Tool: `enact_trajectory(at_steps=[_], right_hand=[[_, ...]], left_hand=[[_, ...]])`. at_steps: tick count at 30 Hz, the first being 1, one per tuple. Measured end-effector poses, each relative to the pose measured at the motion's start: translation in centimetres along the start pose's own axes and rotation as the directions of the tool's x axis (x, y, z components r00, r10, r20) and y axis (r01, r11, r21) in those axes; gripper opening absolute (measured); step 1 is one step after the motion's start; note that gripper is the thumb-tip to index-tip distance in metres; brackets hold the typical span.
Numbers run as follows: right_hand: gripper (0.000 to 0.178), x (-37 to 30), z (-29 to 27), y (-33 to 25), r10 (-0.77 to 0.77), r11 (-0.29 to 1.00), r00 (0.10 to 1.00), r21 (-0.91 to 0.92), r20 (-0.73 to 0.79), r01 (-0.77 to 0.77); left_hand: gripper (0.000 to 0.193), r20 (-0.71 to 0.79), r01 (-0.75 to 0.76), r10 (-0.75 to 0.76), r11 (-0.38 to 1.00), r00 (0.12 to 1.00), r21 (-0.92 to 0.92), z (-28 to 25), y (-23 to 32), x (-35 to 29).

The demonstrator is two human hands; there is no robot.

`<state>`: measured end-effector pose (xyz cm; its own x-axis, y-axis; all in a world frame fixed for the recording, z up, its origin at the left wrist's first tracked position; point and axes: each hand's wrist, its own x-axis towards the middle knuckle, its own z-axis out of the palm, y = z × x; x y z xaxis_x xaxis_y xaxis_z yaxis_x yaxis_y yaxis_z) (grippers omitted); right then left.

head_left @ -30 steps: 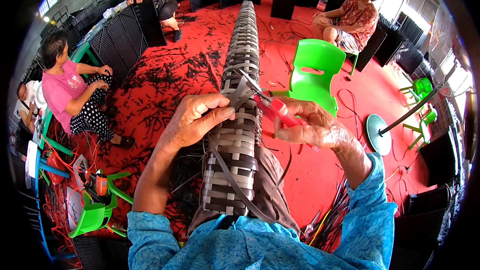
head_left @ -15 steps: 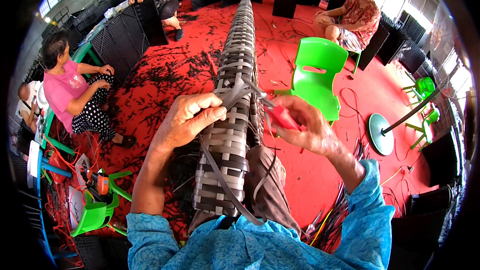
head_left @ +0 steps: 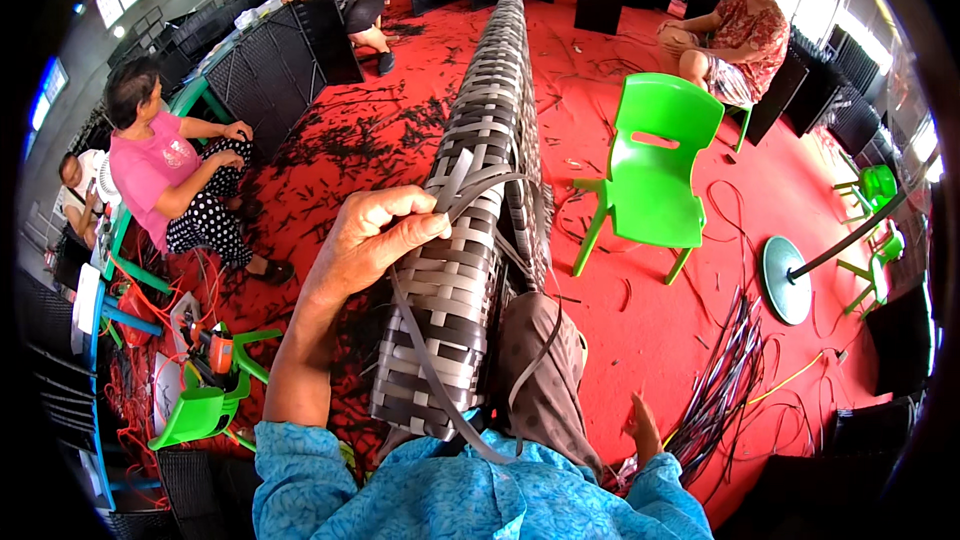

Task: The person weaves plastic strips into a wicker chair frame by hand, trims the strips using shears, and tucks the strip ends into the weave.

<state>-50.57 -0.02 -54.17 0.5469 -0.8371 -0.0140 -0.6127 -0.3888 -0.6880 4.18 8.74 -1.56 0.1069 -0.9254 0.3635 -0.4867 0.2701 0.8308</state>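
A long, box-like woven piece [head_left: 455,290] of grey and dark flat plastic strips stretches away from my lap. My left hand [head_left: 375,235] is closed at its left side, thumb and forefinger pinching grey weaving strips [head_left: 468,185]. Their short ends stick up past my fingertips. One loose strip [head_left: 432,365] hangs from under this hand toward my shirt, and another loops by my knee. My right hand [head_left: 645,427] is low at my right side, beside a bundle of dark strips [head_left: 725,380] on the floor. Most of its fingers are hidden, and no tool shows in it.
A green plastic chair [head_left: 655,180] stands ahead to the right, with a round stand base [head_left: 786,280] beyond it. Dark scraps litter the red floor [head_left: 340,160] on the left. Several people sit or stand around, among black woven panels [head_left: 265,75]. An orange tool [head_left: 213,352] lies at left.
My right hand, which held red-handled cutters at the strip ends, has dropped to my right side; the cutters are out of sight. My left hand keeps its pinch. The view has shifted slightly.
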Motion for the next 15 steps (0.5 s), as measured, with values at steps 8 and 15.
enact_trajectory(at_steps=[8, 15], right_hand=[[0.024, 14.6, -9.7, -20.1, 0.343, 0.926, 0.871, 0.284, -0.353, -0.25], [0.023, 21.0, -18.7, -55.7, -0.595, 0.692, 0.748, 0.287, -0.295, 0.663]], left_hand=[[0.014, -0.042, 0.103, -0.11, 0.984, 0.993, -0.147, 0.2, -0.5, -0.7], [0.013, -0.114, -0.062, 0.052, 0.995, 0.992, -0.082, 2.0, -0.3, 0.1]])
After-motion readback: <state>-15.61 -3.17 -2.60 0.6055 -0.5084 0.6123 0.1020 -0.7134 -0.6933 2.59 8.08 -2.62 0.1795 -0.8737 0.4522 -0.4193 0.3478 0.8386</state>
